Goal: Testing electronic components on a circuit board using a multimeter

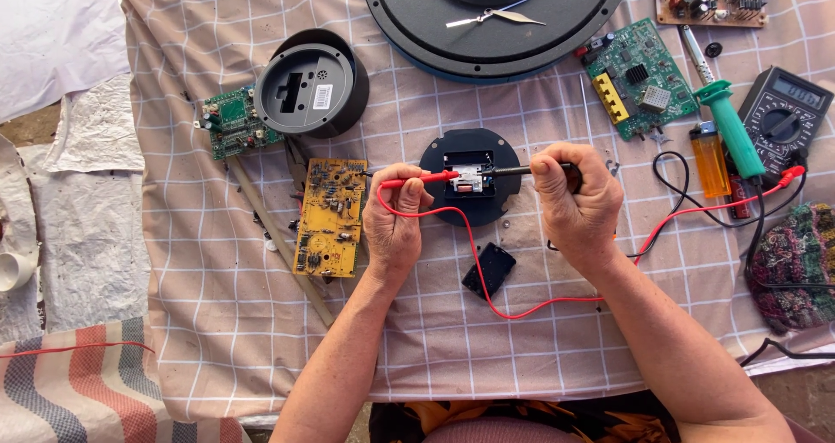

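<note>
Red probe (422,180), black probe (513,171) on round module (470,175); contact points unclear

Round clock module (470,175) sits mid-cloth (217,321) between left hand (396,226) and right hand (578,199) — one probe (420,180) enters from the left, other probe (520,171) from the right. Small cover (489,270) lies nearer the front edge. Multimeter (783,113) at right edge — big clock face (496,17) at back edge.

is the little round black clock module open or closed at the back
Open: the round black module shows an uncovered compartment with white parts inside, where both probe tips meet. A small black cover lies apart on the cloth.
</note>
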